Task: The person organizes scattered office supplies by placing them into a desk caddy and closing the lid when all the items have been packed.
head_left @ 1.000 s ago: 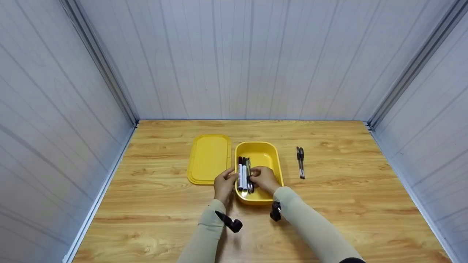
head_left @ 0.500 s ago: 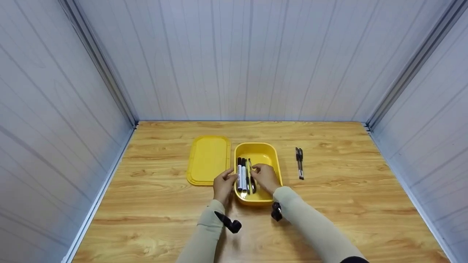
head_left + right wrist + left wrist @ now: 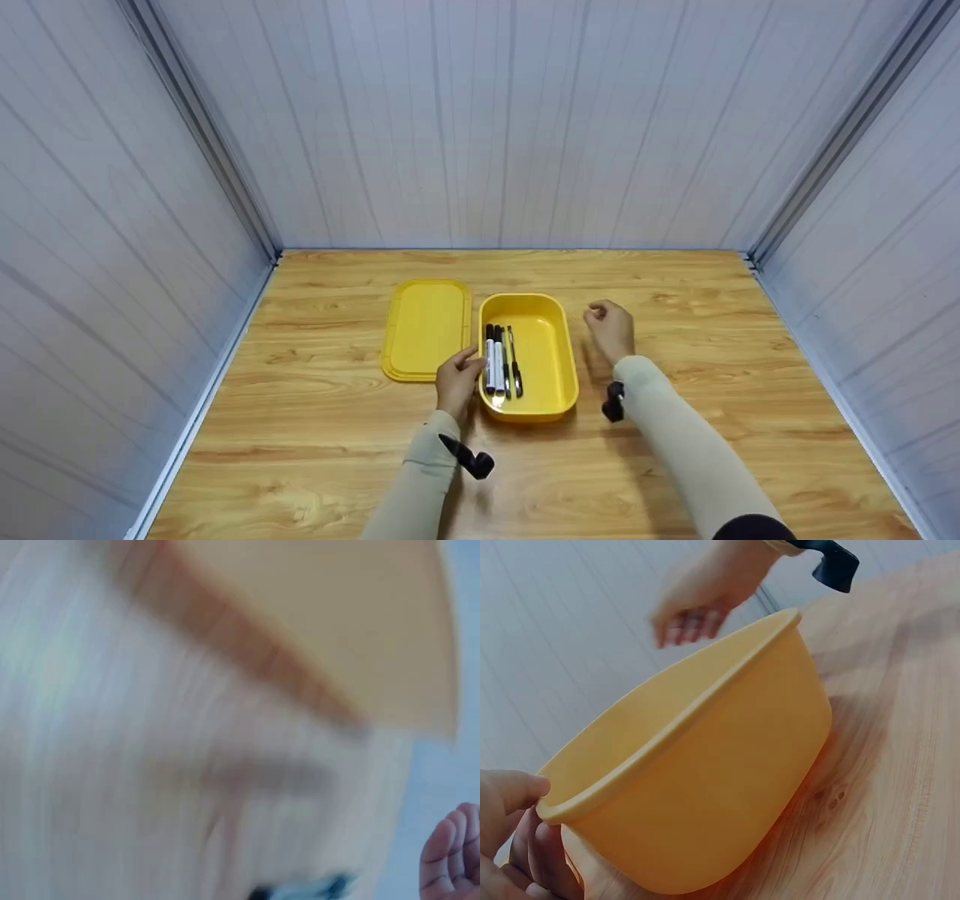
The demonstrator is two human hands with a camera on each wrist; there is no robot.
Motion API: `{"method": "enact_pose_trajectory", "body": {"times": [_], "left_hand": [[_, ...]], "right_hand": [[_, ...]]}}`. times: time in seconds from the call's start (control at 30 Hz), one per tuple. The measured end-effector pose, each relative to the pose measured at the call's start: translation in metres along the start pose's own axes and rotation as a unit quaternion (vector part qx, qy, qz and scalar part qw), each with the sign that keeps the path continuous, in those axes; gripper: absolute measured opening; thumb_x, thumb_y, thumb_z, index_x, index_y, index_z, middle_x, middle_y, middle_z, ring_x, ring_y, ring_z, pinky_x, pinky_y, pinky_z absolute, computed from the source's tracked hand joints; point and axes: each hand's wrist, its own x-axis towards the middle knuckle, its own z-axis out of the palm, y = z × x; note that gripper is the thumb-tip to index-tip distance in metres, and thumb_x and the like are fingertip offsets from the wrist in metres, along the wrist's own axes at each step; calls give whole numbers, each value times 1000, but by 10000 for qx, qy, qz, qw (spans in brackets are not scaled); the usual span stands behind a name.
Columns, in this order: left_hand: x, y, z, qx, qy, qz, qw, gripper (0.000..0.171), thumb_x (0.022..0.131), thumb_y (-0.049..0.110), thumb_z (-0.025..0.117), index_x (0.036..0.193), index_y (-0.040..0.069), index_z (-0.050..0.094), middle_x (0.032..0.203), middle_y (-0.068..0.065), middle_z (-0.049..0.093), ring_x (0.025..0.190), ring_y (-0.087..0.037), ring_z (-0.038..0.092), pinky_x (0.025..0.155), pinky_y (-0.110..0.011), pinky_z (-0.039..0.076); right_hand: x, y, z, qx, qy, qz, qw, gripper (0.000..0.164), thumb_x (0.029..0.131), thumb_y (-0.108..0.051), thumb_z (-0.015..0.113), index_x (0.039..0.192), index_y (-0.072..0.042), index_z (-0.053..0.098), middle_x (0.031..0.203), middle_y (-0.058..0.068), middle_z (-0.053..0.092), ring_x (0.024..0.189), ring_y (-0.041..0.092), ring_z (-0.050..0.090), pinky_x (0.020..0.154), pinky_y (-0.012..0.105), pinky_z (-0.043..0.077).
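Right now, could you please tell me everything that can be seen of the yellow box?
The yellow box is a deep, rounded rectangle with a narrow rim, seemingly glossy plastic. It stands uncovered and upright on the wooden-looking table, just right of a flat yellow lid. Two markers and two slimmer pens lie inside along its left wall. The left hand pinches its left rim.

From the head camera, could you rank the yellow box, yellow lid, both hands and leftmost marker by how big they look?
Largest to smallest:
1. Yellow box
2. Yellow lid
3. Left hand and right hand: too alike to rank
4. Leftmost marker
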Motion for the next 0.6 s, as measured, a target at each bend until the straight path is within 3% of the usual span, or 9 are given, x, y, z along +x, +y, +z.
{"method": "enact_pose_trajectory", "body": {"times": [0.13,0.3,0.47,0.6], "left_hand": [[1,0,0,-47,-13,-51,10000,37,87,7,69,123,0,67,97,-14,73,84,-14,64,72,-22,49],[0,-2,-1,-98,-110,-163,9998,38,88,8,69,125,2,66,101,-14,72,89,-18,65,71,-22,49],[-2,-1,-3,-109,-186,-152,9997,39,89,8,69,127,2,65,101,-13,72,91,-19,65,71,-22,49],[-4,0,-4,-99,-214,-151,9996,39,89,8,68,127,2,64,102,-14,72,90,-17,65,73,-23,50]], "right_hand": [[2,30,-11,-342,35,436,9985,32,94,-13,62,120,5,64,98,17,67,87,27,63,76,38,52],[-1,52,-17,-797,-290,579,9947,41,93,-13,66,126,9,59,98,21,68,81,27,65,69,36,53],[-2,57,-16,-1185,-513,475,9905,41,89,-10,70,124,10,61,110,27,65,96,34,65,81,44,54],[0,56,-14,-1502,-568,181,9869,33,87,-6,70,115,11,66,105,27,66,94,36,64,82,47,53]]}}
